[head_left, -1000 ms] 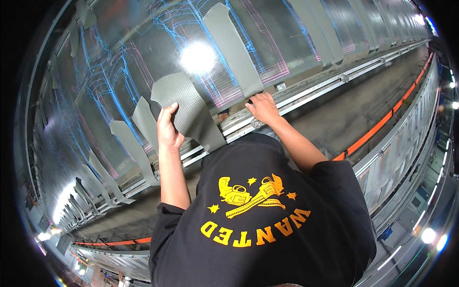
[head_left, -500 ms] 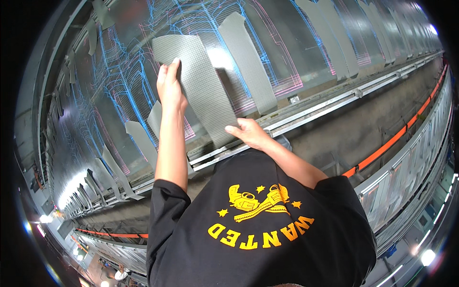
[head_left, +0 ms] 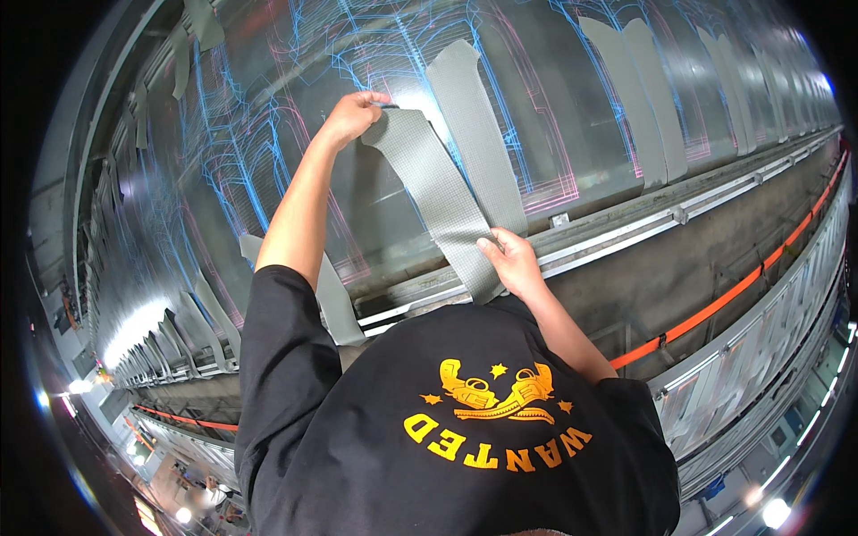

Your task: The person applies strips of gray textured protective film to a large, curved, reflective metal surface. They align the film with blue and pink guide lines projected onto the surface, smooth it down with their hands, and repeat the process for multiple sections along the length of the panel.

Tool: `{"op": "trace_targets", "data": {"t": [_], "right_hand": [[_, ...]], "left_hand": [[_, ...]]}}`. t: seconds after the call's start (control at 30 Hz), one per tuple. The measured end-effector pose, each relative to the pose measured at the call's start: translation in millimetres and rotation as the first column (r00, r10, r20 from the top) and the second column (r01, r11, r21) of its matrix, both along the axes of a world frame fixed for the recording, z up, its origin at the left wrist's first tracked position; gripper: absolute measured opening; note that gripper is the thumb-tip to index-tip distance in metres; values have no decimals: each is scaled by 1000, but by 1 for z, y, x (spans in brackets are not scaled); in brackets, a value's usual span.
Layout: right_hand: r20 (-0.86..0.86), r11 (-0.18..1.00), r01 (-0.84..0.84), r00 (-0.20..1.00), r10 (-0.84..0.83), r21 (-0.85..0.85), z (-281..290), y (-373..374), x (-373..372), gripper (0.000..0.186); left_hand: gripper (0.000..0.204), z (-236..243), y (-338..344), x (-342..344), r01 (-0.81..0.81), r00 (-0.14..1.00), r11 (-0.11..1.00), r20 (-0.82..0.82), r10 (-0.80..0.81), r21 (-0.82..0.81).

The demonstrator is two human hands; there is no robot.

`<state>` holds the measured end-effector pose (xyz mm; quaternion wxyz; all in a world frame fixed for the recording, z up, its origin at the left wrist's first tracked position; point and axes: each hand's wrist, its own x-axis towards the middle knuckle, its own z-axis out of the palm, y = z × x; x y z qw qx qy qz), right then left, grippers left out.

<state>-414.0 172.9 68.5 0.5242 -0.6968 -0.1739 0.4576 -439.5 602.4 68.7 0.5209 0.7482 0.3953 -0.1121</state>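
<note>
A long grey strip of textured sheet material [head_left: 427, 183] is stretched between my hands and bends along its length. My left hand [head_left: 354, 116] pinches its far upper end, fingers closed over the edge. Lower down, my right hand [head_left: 511, 261] grips the near part, with the thumb on top of the sheet. Just right of it, a second grey strip [head_left: 474, 116] lies on the dark panel surface [head_left: 353, 214], which carries blue and pink lines. The strip I hold overlaps this second strip's lower left side.
A metal rail [head_left: 617, 243] runs along the near edge of the panel. Beyond it an orange bar [head_left: 715, 308] crosses a recess. More grey strips [head_left: 630, 98] lie rightward, and another strip [head_left: 335, 304] hangs at the edge beside my left arm. A blurred person [head_left: 213, 493] is far off lower left.
Both hands have moved right with the grey strip, bringing it against the second strip. My left hand has turned over the strip's upper end; the strip now bends more.
</note>
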Motion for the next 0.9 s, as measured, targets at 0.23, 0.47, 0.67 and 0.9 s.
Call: {"op": "trace_targets", "data": {"t": [0.23, 0.47, 0.67, 0.9], "right_hand": [[-12, 1000, -11, 1000, 11, -25, 12, 30, 10, 23], [-197, 998, 11, 980, -23, -62, -20, 40, 19, 21], [-444, 961, 249, 853, -275, -118, -51, 19, -2, 25], [-573, 948, 233, 756, -316, -215, -62, 6, -19, 21]], "left_hand": [[21, -43, 22, 11, 9, 1000, 998, -12, -8, 66], [40, -36, 36, 34, 3, 999, 1000, 39, -4, 22], [42, -41, 53, 58, 73, 997, 985, 24, -78, 159], [42, -59, 54, 75, 228, 970, 893, -11, -243, 389]]}}
